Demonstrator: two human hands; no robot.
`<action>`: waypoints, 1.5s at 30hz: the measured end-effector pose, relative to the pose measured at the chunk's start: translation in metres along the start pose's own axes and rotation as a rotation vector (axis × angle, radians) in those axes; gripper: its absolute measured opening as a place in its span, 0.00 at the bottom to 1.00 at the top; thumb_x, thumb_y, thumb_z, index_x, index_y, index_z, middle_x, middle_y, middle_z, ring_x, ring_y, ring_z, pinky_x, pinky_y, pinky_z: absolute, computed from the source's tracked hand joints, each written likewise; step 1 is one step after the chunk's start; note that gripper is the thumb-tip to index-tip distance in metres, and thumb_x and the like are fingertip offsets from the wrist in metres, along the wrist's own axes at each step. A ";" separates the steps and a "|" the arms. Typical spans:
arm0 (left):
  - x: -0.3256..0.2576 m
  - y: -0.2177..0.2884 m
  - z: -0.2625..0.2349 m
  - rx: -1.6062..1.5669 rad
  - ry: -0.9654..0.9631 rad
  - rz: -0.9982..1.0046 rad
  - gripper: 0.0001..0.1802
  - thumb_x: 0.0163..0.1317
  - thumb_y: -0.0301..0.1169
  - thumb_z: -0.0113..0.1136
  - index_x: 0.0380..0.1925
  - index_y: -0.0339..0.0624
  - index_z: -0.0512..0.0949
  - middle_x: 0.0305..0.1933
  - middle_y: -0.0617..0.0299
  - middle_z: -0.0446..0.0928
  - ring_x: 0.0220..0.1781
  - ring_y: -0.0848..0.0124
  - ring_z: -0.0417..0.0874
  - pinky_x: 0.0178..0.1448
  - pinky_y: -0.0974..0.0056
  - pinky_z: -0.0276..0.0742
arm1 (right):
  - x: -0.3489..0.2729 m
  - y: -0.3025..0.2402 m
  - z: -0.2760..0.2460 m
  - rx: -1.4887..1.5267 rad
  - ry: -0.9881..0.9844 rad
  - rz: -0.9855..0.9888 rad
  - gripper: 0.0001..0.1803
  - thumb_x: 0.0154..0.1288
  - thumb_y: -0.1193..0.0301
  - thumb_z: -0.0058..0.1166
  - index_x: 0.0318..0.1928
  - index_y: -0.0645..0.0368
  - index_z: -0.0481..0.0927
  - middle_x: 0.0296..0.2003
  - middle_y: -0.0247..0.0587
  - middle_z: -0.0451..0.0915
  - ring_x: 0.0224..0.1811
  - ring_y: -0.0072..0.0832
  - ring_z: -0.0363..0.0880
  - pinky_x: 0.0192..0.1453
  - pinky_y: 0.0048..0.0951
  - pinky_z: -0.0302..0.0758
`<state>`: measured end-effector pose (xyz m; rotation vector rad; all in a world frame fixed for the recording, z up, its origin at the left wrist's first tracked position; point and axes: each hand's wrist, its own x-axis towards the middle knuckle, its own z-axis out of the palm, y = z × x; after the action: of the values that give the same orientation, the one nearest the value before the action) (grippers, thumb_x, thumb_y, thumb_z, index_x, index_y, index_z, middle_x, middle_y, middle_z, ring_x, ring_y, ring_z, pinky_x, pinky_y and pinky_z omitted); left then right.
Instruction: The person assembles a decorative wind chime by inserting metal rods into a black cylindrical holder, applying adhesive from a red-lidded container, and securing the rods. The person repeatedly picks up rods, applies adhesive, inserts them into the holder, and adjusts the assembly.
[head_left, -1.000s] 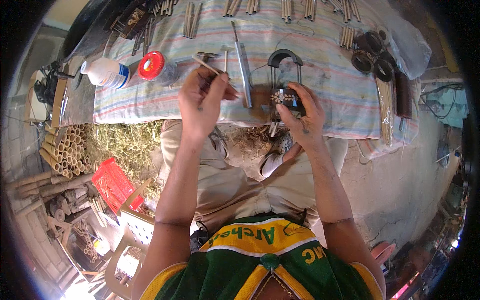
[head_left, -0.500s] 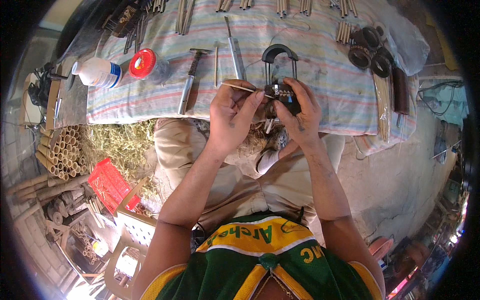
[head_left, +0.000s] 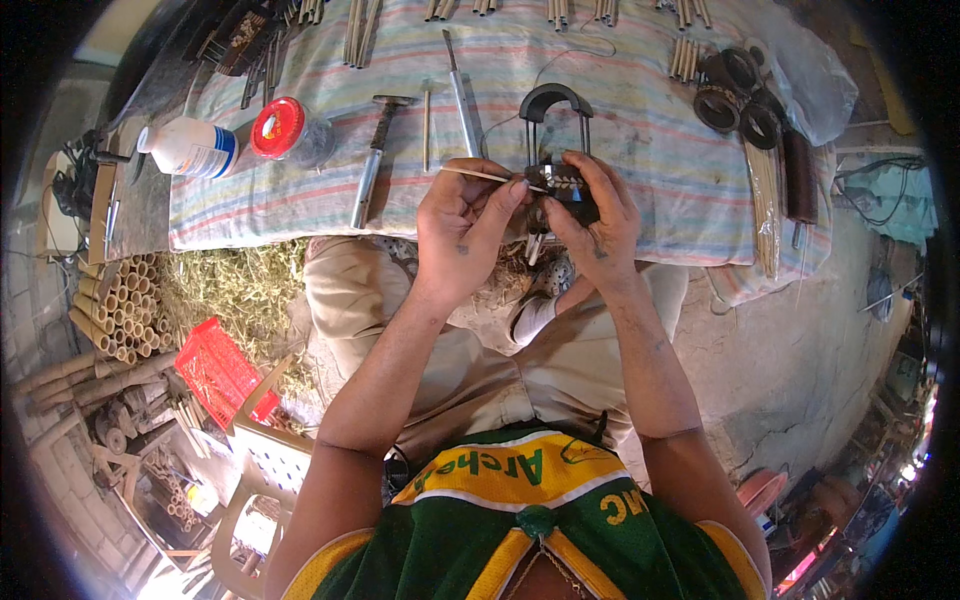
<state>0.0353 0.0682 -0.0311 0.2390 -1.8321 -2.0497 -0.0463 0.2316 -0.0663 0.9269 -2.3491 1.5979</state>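
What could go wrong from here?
Slip: the left hand has the thin stick pointing at the dark patterned piece, near the right thumb; a slip might jab it or mark the pattern.
Drop: the right hand holds that piece near the table's front edge, so a loosened grip could let it fall.
Knock: the hammer-like tool lies with its handle end near that edge.

The right hand [head_left: 605,222] partly hides the dark patterned piece [head_left: 568,184], the thin stick [head_left: 475,174] has an indistinct tip, and the top edge crops tube bundles [head_left: 354,35].
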 end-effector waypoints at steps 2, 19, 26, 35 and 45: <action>0.000 0.000 0.001 -0.010 0.000 0.021 0.10 0.69 0.20 0.60 0.47 0.33 0.72 0.40 0.58 0.82 0.43 0.78 0.83 0.48 0.72 0.80 | 0.000 0.000 0.000 0.002 -0.006 0.005 0.30 0.57 0.64 0.71 0.60 0.58 0.78 0.53 0.52 0.79 0.51 0.44 0.82 0.54 0.38 0.78; 0.010 0.020 -0.010 0.290 -0.034 0.265 0.12 0.67 0.17 0.60 0.49 0.31 0.74 0.42 0.53 0.82 0.43 0.70 0.85 0.47 0.67 0.83 | 0.002 -0.006 0.000 -0.019 0.002 0.004 0.31 0.55 0.67 0.74 0.59 0.56 0.78 0.50 0.50 0.81 0.48 0.43 0.83 0.52 0.38 0.80; 0.050 0.039 -0.075 0.970 -0.115 0.017 0.11 0.60 0.23 0.64 0.41 0.28 0.78 0.27 0.42 0.81 0.33 0.50 0.87 0.38 0.52 0.80 | 0.002 -0.012 0.000 -0.017 0.035 0.027 0.28 0.55 0.68 0.74 0.56 0.58 0.80 0.49 0.49 0.81 0.47 0.41 0.84 0.52 0.37 0.80; 0.072 0.018 -0.065 1.308 -0.162 0.153 0.09 0.56 0.24 0.59 0.36 0.30 0.79 0.36 0.37 0.82 0.41 0.40 0.84 0.46 0.43 0.81 | 0.001 -0.007 0.004 -0.036 0.061 0.020 0.29 0.54 0.68 0.74 0.57 0.58 0.80 0.49 0.49 0.82 0.47 0.39 0.84 0.51 0.35 0.81; 0.084 0.030 -0.067 1.416 -0.212 0.248 0.07 0.54 0.22 0.60 0.33 0.29 0.79 0.38 0.43 0.83 0.39 0.55 0.88 0.43 0.57 0.86 | 0.002 -0.008 0.001 -0.072 0.039 0.016 0.29 0.55 0.65 0.74 0.57 0.57 0.80 0.49 0.50 0.82 0.48 0.45 0.83 0.52 0.39 0.80</action>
<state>-0.0116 -0.0283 0.0000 0.1231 -2.9080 -0.3239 -0.0431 0.2278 -0.0598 0.8567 -2.3762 1.5116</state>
